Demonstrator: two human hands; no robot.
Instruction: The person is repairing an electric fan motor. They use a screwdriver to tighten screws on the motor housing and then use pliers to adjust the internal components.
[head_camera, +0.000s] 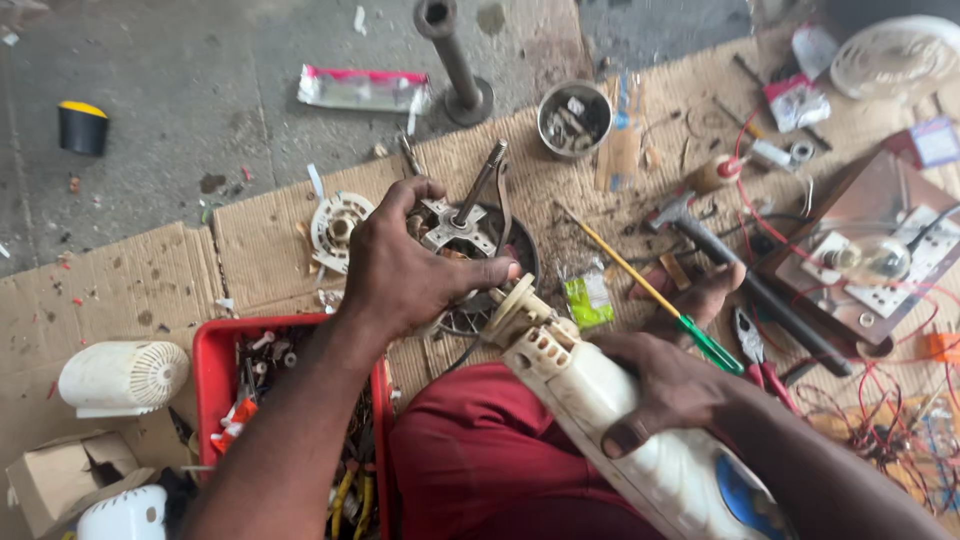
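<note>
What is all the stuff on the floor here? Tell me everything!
fan motor: 1, silver, centre, on the cardboard
fan stand: 1, cream, on the lap
red tray: 1, lower left, full of small parts
tin: 1, metal, top centre
screwdriver: 1, yellow shaft, green handle
hammer: 1, black handle, right
bulb: 1, clear, on the board at right
left hand: on the fan motor
right hand: gripping the fan stand

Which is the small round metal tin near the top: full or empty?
Partly filled: the metal tin stands upright and open, small screws and parts visible inside.
</note>
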